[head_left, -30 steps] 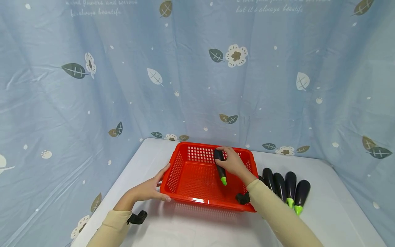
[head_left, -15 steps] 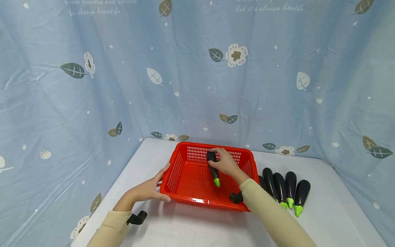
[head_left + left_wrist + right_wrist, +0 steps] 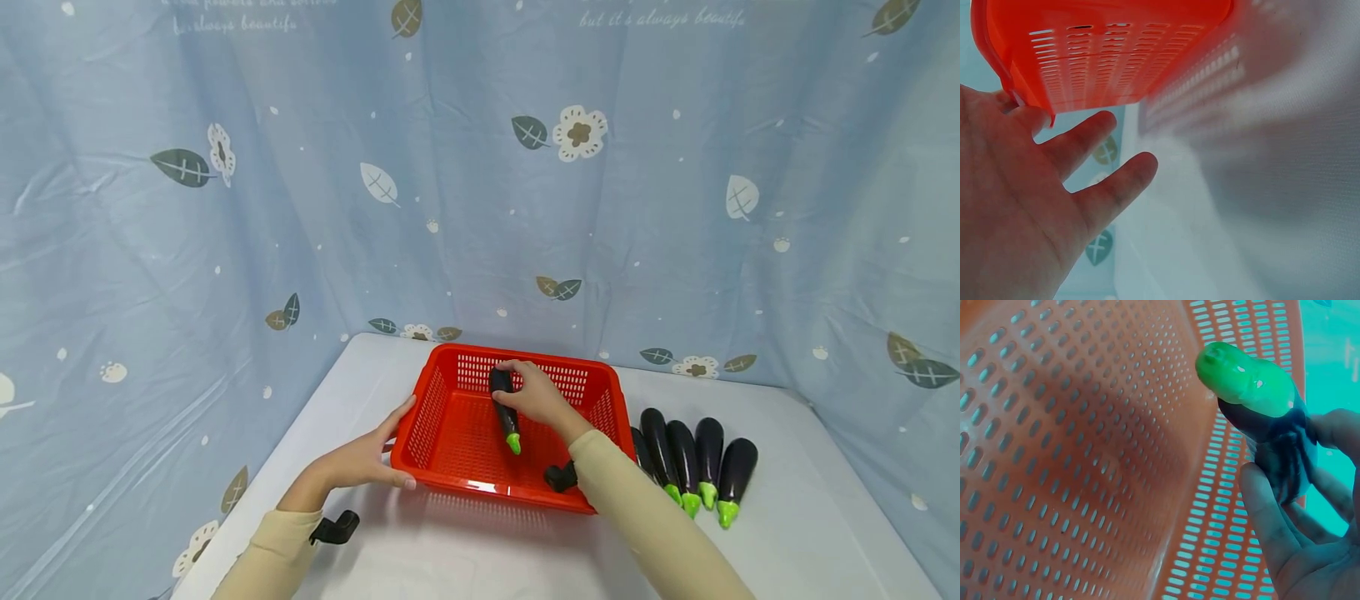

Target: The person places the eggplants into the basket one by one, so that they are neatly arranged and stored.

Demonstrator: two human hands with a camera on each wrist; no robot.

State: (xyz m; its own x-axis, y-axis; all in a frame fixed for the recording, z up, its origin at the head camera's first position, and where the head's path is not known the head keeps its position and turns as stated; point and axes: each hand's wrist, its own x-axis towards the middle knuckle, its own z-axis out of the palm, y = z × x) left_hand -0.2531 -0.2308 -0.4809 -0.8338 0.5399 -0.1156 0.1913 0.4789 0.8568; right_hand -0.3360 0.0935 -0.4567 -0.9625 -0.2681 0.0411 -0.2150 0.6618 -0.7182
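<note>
A red plastic basket (image 3: 465, 454) with slotted walls stands on the white table. My left hand (image 3: 352, 462) holds the basket's left side in the head view; the left wrist view shows that hand (image 3: 1022, 181) with some fingers at the rim and two straight fingers (image 3: 1116, 190) below it. Over the basket's interior, my right hand (image 3: 536, 398) grips a dark eggplant (image 3: 506, 417) near its far end, green cap toward the near side. In the right wrist view the green cap (image 3: 1247, 378) faces the camera. Whether the eggplant touches the basket floor, I cannot tell.
Several more eggplants (image 3: 684, 462) lie side by side on the table (image 3: 802, 492), right of the basket; the right forearm passes close to them. A blue curtain (image 3: 465, 208) printed with leaves and flowers hangs behind and beside the table.
My right hand has carried the eggplant leftward across the basket, from near its right part toward the middle. The left hand has kept its hold on the basket's left side.
</note>
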